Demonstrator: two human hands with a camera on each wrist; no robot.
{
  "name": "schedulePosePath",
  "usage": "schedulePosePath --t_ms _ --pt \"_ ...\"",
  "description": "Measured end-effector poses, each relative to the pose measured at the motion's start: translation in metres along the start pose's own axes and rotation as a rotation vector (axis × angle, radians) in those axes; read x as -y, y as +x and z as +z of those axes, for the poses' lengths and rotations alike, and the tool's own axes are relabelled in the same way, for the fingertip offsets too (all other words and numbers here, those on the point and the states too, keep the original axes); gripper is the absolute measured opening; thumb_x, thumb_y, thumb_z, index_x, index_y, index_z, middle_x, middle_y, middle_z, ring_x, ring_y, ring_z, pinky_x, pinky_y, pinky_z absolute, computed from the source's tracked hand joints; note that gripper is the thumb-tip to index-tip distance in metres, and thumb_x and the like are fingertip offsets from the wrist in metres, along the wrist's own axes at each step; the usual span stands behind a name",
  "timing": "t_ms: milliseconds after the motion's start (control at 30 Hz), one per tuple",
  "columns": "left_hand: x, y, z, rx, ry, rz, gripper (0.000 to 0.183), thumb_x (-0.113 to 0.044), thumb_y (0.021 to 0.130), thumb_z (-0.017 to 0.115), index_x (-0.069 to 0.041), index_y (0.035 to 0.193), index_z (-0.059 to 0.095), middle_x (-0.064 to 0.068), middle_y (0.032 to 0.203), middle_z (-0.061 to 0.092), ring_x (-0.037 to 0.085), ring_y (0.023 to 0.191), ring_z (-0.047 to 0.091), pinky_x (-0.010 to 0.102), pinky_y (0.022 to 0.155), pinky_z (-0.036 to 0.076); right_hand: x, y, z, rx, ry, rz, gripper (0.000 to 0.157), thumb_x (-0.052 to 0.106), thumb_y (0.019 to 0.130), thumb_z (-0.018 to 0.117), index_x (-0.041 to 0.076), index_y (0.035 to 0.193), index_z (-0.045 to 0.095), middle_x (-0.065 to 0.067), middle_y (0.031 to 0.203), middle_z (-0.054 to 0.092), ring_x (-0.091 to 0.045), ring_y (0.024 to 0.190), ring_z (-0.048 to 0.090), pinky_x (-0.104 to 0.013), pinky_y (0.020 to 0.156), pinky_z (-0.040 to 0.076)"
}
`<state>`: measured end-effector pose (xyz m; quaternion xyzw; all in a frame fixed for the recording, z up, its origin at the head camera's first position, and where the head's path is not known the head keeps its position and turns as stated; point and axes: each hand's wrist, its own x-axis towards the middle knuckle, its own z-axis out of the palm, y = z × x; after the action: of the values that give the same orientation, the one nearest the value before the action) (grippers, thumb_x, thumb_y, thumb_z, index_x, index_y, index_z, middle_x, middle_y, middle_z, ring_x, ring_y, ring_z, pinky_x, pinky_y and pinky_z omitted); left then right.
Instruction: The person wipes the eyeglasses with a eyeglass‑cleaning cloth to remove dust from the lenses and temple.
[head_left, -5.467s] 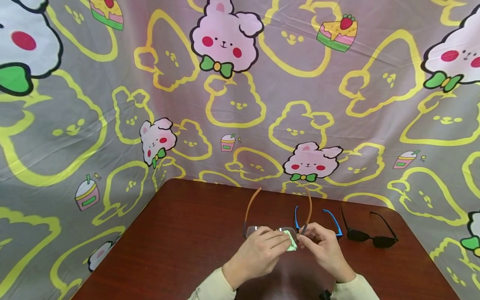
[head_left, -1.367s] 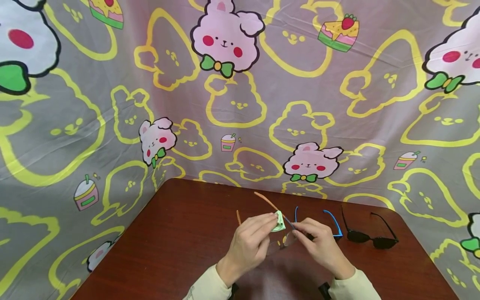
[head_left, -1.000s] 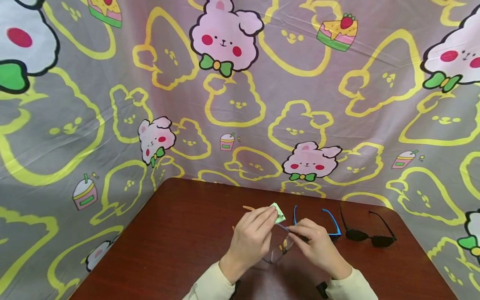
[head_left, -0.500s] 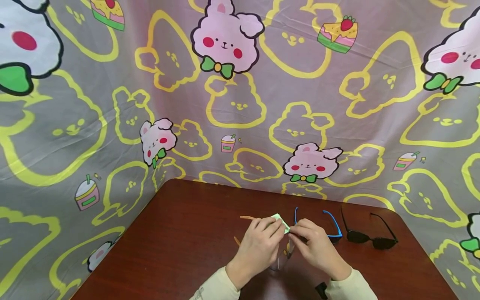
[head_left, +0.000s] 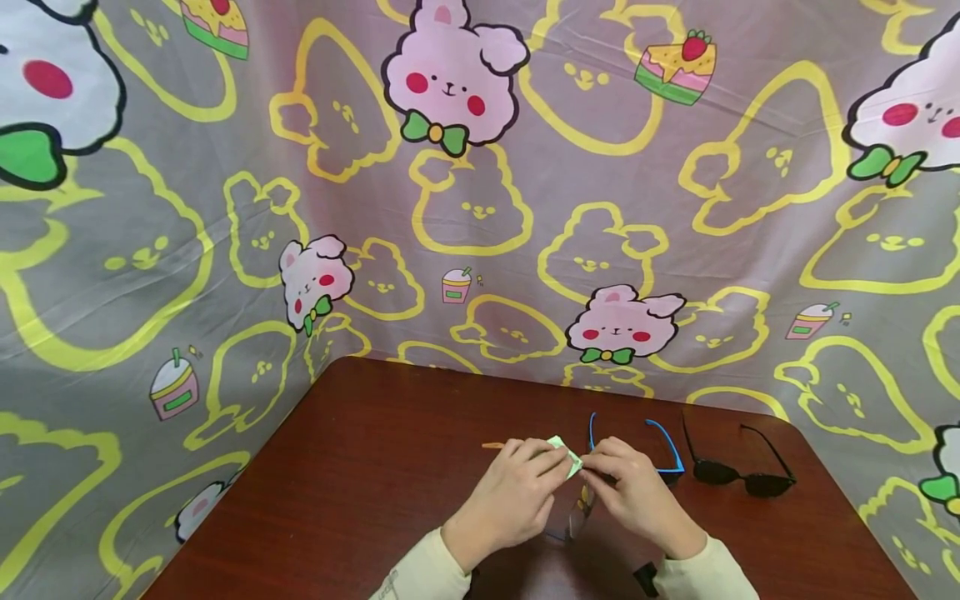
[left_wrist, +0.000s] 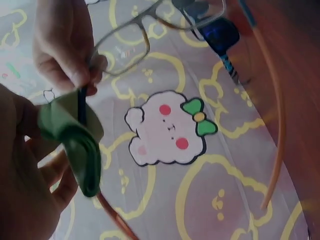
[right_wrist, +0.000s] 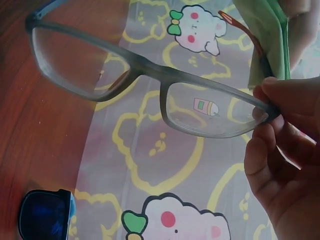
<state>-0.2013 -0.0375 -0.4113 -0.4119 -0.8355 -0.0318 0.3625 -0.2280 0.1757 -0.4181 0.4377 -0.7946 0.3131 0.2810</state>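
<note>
In the head view both hands meet over the table. My left hand [head_left: 510, 496] holds a light green cloth [head_left: 573, 461], folded round one temple arm of a pair of eyeglasses [right_wrist: 150, 70]. The glasses have a grey frame, clear lenses and orange arm ends. My right hand [head_left: 637, 496] pinches the frame's outer corner by the hinge, as the right wrist view shows. From the left wrist view, the orange tip of that arm [left_wrist: 115, 215] sticks out below the cloth. The other temple arm [left_wrist: 280, 110] extends freely. My hands hide much of the glasses in the head view.
Blue-framed sunglasses [head_left: 680, 462] lie just beyond my right hand, partly hidden by it. Black sunglasses [head_left: 765, 483] rest farther right on the dark red-brown table [head_left: 360, 483]. A patterned curtain [head_left: 480, 192] encloses the table's back and sides.
Earlier the cloth was on a lens; now it wraps a temple arm. The glasses have turned, their arms swinging left. Lately the cloth has slid along the arm toward my right hand.
</note>
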Motion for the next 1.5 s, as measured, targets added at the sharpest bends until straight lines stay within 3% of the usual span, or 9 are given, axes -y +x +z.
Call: schedulePosePath --t_ms 233,333,533,800,1067,1367,1500 --pt "0.004 -0.002 0.002 -0.018 -0.02 0.012 0.036 -0.016 0.08 0.074 -0.02 0.115 0.068 -0.008 0.113 0.064 0.011 0.1 0.054 0.025 0.078 0.042 0.001 0.0 0.001 0.007 0.016 -0.033 0.007 0.008 0.082 0.072 0.009 0.089 0.072 0.01 0.084 0.057 -0.003 0.073 0.048 -0.01 0.062 0.04" --pt "0.003 -0.002 0.004 -0.05 -0.01 0.006 0.035 -0.016 0.077 0.078 -0.022 0.111 0.069 -0.01 0.108 0.065 0.01 0.096 0.054 0.024 0.076 0.041 0.002 0.001 0.001 0.022 0.025 -0.024 0.028 -0.009 0.069 0.076 0.009 0.09 0.072 0.01 0.085 0.057 -0.003 0.074 0.049 -0.01 0.063 0.04" --pt "0.004 -0.002 0.008 -0.135 0.017 -0.004 0.027 -0.018 0.076 0.079 -0.023 0.101 0.071 -0.01 0.097 0.063 0.009 0.086 0.054 0.021 0.069 0.039 0.005 0.003 0.002 0.045 0.06 -0.026 0.027 -0.008 0.071 0.075 0.011 0.09 0.072 0.009 0.084 0.059 -0.003 0.075 0.051 -0.012 0.063 0.042" --pt "0.003 -0.002 0.009 -0.174 0.023 0.003 0.024 -0.017 0.077 0.078 -0.02 0.099 0.072 -0.008 0.093 0.061 0.008 0.08 0.052 0.02 0.066 0.038 0.004 0.003 0.0 0.063 0.118 -0.017 0.03 -0.009 0.073 0.073 0.012 0.094 0.072 0.008 0.085 0.058 -0.002 0.073 0.049 -0.011 0.06 0.041" --pt "0.006 -0.001 0.012 -0.256 0.075 0.065 0.013 -0.019 0.079 0.073 -0.019 0.092 0.074 -0.008 0.086 0.062 0.008 0.076 0.054 0.019 0.065 0.038 0.005 0.001 0.0 0.072 0.169 -0.011 0.024 -0.005 0.078 0.071 0.012 0.095 0.072 0.007 0.087 0.058 -0.001 0.071 0.05 -0.01 0.059 0.041" --pt "0.007 0.007 -0.008 -0.357 0.107 0.114 0.007 -0.018 0.084 0.065 -0.018 0.084 0.072 -0.008 0.078 0.061 0.006 0.071 0.054 0.017 0.062 0.037 0.006 0.001 0.001 0.073 0.172 -0.007 0.024 -0.004 0.078 0.071 0.011 0.096 0.072 0.007 0.087 0.058 -0.001 0.07 0.05 -0.01 0.059 0.041" --pt "0.009 0.005 -0.004 -0.364 0.102 0.116 0.003 -0.019 0.082 0.068 -0.018 0.083 0.071 -0.009 0.077 0.061 0.006 0.07 0.054 0.017 0.063 0.038 0.005 0.001 0.002 0.077 0.17 -0.006 0.024 -0.004 0.078 0.071 0.011 0.097 0.072 0.008 0.086 0.057 -0.001 0.069 0.049 -0.01 0.058 0.04"
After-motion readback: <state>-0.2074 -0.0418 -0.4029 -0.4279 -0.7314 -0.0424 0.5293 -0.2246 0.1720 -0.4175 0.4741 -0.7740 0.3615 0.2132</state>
